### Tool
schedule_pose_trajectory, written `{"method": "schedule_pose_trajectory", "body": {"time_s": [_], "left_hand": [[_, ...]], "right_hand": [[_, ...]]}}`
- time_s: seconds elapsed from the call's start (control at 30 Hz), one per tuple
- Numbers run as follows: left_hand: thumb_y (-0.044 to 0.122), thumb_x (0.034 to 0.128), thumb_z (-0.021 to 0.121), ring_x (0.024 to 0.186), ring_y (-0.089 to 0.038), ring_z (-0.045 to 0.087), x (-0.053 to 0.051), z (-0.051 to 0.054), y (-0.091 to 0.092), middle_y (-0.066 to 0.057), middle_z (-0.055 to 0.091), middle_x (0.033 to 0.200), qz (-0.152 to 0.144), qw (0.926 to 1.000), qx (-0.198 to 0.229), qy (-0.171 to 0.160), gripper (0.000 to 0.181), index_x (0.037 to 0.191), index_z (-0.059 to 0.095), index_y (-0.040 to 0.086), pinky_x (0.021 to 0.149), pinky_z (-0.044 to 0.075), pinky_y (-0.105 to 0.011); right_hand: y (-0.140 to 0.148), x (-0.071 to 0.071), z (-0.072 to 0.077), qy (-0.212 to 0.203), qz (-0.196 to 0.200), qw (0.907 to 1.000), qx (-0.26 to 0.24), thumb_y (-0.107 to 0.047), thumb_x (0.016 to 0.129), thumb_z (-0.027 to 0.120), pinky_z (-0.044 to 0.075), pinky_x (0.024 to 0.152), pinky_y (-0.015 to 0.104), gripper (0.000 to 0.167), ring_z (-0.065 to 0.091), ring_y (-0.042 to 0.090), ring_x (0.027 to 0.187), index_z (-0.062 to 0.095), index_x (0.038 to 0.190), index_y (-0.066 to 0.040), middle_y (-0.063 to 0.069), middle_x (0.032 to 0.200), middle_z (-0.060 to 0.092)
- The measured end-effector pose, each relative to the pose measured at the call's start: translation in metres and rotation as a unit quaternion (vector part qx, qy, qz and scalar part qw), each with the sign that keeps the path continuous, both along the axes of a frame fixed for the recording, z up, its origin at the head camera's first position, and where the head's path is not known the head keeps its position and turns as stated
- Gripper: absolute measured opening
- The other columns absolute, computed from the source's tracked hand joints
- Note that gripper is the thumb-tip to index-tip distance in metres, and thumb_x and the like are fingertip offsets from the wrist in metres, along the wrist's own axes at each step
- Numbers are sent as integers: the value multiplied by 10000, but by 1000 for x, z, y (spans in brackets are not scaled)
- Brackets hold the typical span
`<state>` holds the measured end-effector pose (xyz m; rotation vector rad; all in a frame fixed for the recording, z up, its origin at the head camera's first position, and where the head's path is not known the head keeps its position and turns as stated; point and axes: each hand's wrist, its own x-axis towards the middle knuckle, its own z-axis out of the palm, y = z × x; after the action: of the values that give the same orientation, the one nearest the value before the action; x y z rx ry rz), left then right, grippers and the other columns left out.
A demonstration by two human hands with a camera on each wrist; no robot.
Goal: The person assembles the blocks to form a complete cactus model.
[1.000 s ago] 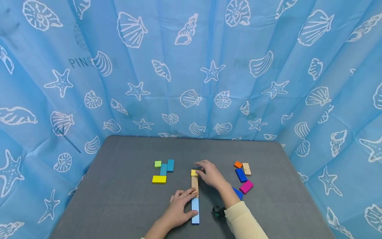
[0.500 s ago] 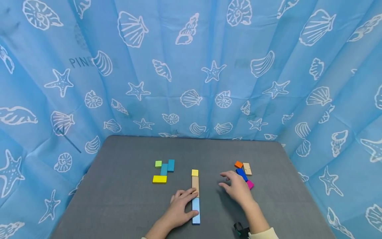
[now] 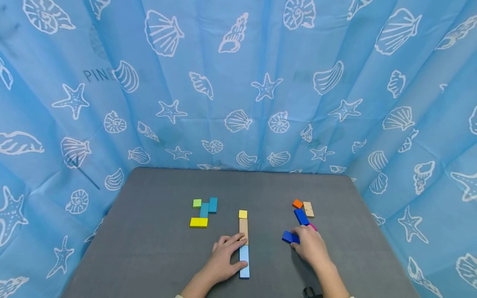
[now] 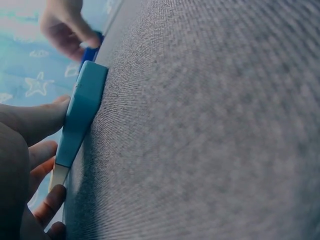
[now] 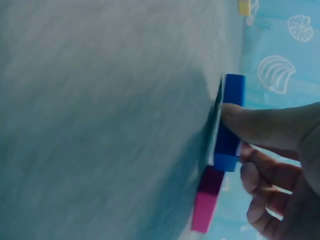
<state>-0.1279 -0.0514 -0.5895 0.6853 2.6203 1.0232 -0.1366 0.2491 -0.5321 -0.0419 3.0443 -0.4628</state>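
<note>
My left hand [image 3: 220,261] rests on a straight row of blocks, its fingers on the wooden block [image 3: 243,225] and its thumb on the light blue one [image 3: 244,270]. A small pale yellow block [image 3: 243,214] tops that row. Over to the right, my right hand [image 3: 313,246] pinches a dark blue block [image 3: 286,236] between thumb and fingers. The right wrist view shows the thumb against this blue block [image 5: 234,90], with a magenta block [image 5: 204,206] just past its end. How far the blue block is off the cloth, I cannot tell.
Left of the row lie a lime block [image 3: 197,203], two teal blocks [image 3: 213,205] [image 3: 204,210] and a yellow one [image 3: 198,222]. Beyond my right hand are an orange block [image 3: 297,203], a wooden one [image 3: 308,209] and another dark blue block [image 3: 301,216]. A patterned curtain [image 3: 238,103] stands behind the table.
My right hand has left the small yellow block at the row's far end, moved right and towards me, and taken hold of the dark blue block. My left hand has stayed on the row.
</note>
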Motion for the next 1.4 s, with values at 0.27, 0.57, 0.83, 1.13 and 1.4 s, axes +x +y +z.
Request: {"method": "schedule_pose_trajectory", "body": {"time_s": [0.27,0.57,0.83,1.13,1.4], "left_hand": [[565,909,663,1272,-233,401,1,2,1,114,417,1582,31,10000,-59,-7,640,1476,532,298,937,349,-492],[587,902,658,1264,-236,403,2,6,1,106,416,1585,59,10000,-48,-32,659,1476,533,291,933,348,-492],[605,905,642,1264,-233,402,0,3,0,109,408,1590,3,10000,2,-4,664,1483,523,299,921,349,-481],[576,898,671,1258,-231,401,0,5,0,102,420,1582,48,10000,-51,-20,656,1476,533,297,929,350,-477],[558,907,670,1250,-248,405,2,4,0,72,434,1578,27,10000,68,-53,642,1471,543,278,907,346,-475]], "right_hand": [[-38,-21,4,581,705,9938,-639,-91,815,837,510,966,501,313,648,281,1097,734,1109,-122,53,1118,703],[-74,-53,-7,101,1246,9898,-685,-125,865,801,510,973,517,297,635,261,1072,735,1155,-120,58,1138,693],[-79,-57,-9,-24,1350,9880,-753,-115,854,809,511,964,526,303,626,253,1039,735,1148,-112,53,1127,687],[-63,-46,7,253,711,9915,-1062,-180,853,821,499,983,543,412,626,288,1169,705,1247,-146,53,1250,670],[-21,-25,11,612,171,9907,-1203,-164,824,842,524,918,529,458,652,295,1111,694,1254,-106,84,1238,673]]}}
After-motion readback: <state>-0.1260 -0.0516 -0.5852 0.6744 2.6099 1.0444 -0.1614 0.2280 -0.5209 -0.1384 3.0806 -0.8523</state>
